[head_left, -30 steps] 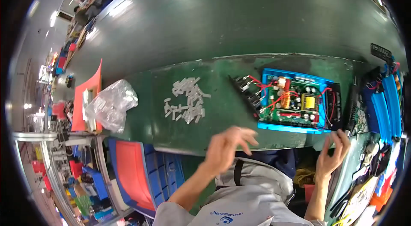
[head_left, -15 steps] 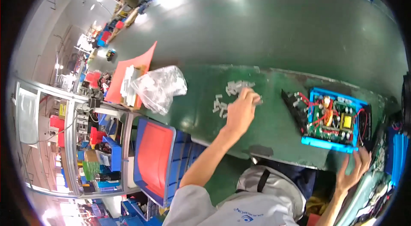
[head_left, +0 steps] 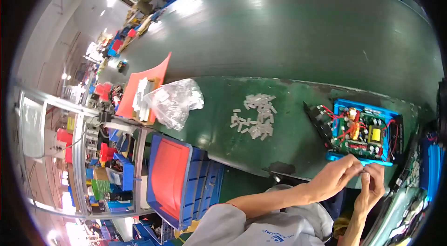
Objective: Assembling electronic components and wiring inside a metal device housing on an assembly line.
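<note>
My left hand (head_left: 341,172) and my right hand (head_left: 372,186) meet at the near edge of an open electronic unit with a blue casing (head_left: 358,158). Both hands are closed in a pinch, fingertips nearly touching. Something tiny seems to sit between them, too small to make out. Inside the casing lies a green circuit board (head_left: 365,146) with a yellow transformer (head_left: 375,134) and red wires. A black end panel (head_left: 319,124) leans out on the unit's left side. Away to the left, short translucent grey pieces (head_left: 260,115) lie in a loose pile on the green table.
A clear plastic bag (head_left: 179,101) lies left of the pile, beside a red sheet (head_left: 148,80). A blue crate (head_left: 186,190) holding a red sheet stands at the table's near left edge. Circuit boards (head_left: 404,213) line the right side. A green conveyor belt (head_left: 279,27) runs beyond.
My left hand has moved right, from the pile of grey pieces to the unit's near edge. My right hand, spread before, has closed and come in beside it.
</note>
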Action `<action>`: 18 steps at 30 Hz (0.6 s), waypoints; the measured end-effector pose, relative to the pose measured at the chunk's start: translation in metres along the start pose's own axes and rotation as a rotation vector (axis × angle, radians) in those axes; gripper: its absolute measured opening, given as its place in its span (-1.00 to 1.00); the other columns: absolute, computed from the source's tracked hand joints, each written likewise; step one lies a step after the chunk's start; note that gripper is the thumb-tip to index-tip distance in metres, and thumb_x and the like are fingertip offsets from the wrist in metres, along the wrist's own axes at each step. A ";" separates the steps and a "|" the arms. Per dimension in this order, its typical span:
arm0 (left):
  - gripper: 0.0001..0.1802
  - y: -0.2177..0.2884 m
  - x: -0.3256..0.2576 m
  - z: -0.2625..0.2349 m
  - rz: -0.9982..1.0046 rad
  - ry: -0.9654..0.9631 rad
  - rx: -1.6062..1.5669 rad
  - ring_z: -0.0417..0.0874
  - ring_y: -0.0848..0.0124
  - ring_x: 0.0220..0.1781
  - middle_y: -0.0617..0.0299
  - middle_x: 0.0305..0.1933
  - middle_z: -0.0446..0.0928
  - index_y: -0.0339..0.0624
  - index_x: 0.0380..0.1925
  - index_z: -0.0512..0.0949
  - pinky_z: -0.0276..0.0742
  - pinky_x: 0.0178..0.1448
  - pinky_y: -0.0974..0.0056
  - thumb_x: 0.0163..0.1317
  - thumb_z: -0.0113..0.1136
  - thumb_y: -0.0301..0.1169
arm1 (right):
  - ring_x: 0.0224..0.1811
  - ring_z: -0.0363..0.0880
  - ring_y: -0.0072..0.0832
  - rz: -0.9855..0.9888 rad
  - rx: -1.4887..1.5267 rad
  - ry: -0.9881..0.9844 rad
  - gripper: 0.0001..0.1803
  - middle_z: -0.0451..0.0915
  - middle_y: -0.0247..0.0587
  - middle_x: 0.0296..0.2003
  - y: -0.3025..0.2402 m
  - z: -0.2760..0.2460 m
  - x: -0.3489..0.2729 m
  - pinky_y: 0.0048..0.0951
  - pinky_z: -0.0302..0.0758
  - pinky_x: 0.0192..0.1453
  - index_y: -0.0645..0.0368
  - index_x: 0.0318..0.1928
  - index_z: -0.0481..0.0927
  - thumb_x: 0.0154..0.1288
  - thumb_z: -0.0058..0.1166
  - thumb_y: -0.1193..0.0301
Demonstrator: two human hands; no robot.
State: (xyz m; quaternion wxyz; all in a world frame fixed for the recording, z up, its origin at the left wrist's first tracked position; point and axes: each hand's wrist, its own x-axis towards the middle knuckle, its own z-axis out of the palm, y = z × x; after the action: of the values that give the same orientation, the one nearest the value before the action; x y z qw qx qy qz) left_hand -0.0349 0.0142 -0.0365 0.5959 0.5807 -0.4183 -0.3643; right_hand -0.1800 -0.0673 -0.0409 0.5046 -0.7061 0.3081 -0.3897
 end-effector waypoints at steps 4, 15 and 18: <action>-0.83 0.007 0.019 -0.018 0.327 0.114 0.469 0.60 0.03 -0.08 -0.01 -0.19 0.53 -0.22 -0.14 0.56 0.54 0.07 0.10 0.33 0.03 -0.51 | -0.36 0.60 -0.61 0.388 0.013 0.160 -0.92 0.69 -0.30 -0.33 -0.001 -0.003 -0.007 -0.58 0.49 -0.22 0.25 -0.18 0.64 0.41 0.17 0.48; -0.74 0.023 0.029 -0.015 -0.265 -0.004 -0.084 0.79 0.15 -0.17 -0.14 -0.15 0.69 -0.53 -0.17 0.55 0.78 0.00 0.19 0.49 0.10 -0.44 | -0.16 0.67 -0.64 0.388 0.153 0.069 -0.77 0.69 -0.30 -0.15 0.017 -0.029 -0.011 -0.58 0.54 -0.21 0.23 0.05 0.67 0.45 0.21 0.42; -0.75 0.022 0.028 -0.008 -0.300 -0.041 -0.146 0.77 0.21 -0.07 -0.14 -0.05 0.68 -0.48 -0.01 0.48 0.76 0.08 0.20 0.37 0.21 -0.61 | -0.16 0.66 -0.62 0.537 0.331 0.085 -0.76 0.67 -0.29 -0.15 0.010 -0.027 -0.010 -0.58 0.54 -0.21 0.27 0.04 0.66 0.46 0.20 0.42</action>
State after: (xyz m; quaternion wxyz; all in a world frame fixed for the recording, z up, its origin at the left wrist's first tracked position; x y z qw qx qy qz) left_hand -0.0172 -0.0074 -0.0125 0.5667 0.5841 -0.3113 -0.4906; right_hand -0.2093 -0.0747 -0.0477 0.6844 -0.4908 0.4365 -0.3165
